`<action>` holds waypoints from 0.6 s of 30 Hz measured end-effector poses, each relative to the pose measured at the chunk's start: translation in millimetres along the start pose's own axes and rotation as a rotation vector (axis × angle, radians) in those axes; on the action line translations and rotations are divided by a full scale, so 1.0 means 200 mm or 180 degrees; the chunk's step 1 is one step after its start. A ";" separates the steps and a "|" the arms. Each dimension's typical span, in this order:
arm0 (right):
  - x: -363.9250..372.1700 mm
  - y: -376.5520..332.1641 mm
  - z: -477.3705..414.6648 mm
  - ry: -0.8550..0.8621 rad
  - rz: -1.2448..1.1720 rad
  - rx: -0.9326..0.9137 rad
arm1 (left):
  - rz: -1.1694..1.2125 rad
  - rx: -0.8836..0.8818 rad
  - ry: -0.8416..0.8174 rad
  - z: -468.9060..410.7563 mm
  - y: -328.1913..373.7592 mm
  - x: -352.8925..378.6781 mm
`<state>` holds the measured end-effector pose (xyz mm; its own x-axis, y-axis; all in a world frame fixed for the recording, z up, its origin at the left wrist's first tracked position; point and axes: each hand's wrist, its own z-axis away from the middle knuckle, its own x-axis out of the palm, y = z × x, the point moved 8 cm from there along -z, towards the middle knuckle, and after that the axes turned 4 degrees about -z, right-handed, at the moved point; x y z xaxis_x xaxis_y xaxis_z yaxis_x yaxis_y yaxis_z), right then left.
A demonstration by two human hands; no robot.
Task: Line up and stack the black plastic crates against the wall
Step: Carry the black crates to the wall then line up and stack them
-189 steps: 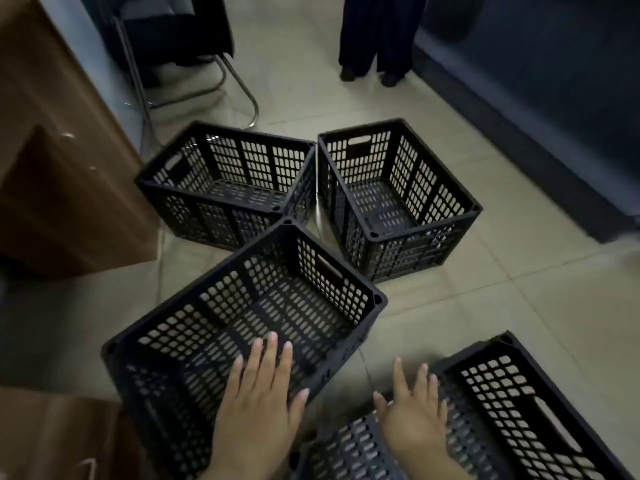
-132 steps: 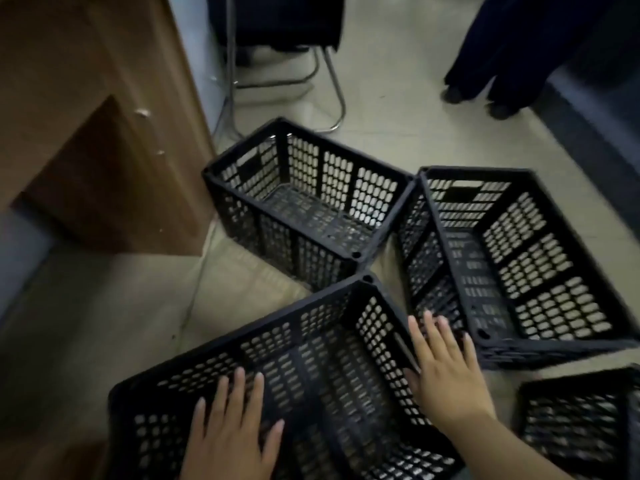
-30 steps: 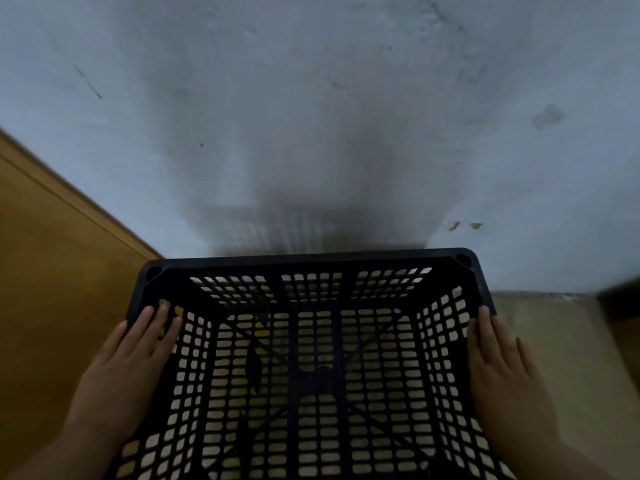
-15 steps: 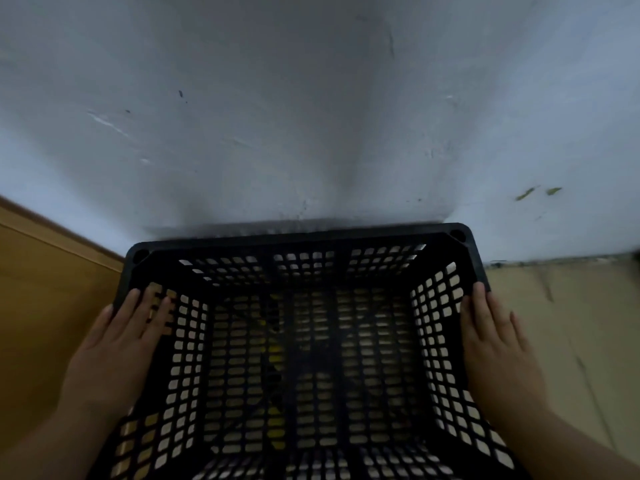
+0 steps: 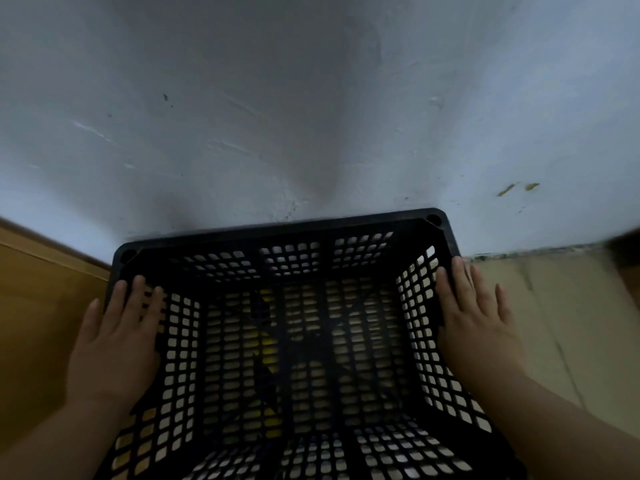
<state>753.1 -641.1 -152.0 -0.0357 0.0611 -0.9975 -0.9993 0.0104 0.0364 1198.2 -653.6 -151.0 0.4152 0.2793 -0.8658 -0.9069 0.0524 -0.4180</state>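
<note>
Left grip [image 5: 114, 341] and right grip [image 5: 474, 327] are flat with fingers straight, holding nothing, and press the side rims of the black crate [image 5: 277, 233] between them. Its far rim is against the wall [image 5: 311, 98]. Wooden panel [image 5: 34, 306] to the left, floor [image 5: 554, 323] to the right.

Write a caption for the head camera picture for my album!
Left hand and right hand press flat on the sides of a black crate, its far rim by the wall.

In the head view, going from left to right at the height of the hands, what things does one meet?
wood panel → left hand → crate → right hand → floor
</note>
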 end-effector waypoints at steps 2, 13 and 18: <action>-0.13 0.03 0.01 0.0031 -0.0114 0.0262 | 0.0077 0.0166 0.0258 0.00 0.09 -0.16; -0.88 0.70 0.67 0.0311 -0.0586 0.1989 | 0.0607 0.2166 0.1726 0.36 1.14 -1.59; -1.00 1.16 1.36 -0.0010 -0.0865 0.2966 | 0.0690 0.3245 0.1985 0.88 1.73 -2.01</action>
<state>532.0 -378.6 71.7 0.1962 -0.0576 -0.9789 -0.5626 0.8110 -0.1605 705.4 -578.3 100.7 -0.0435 -0.1186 -0.9920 -0.4854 0.8704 -0.0828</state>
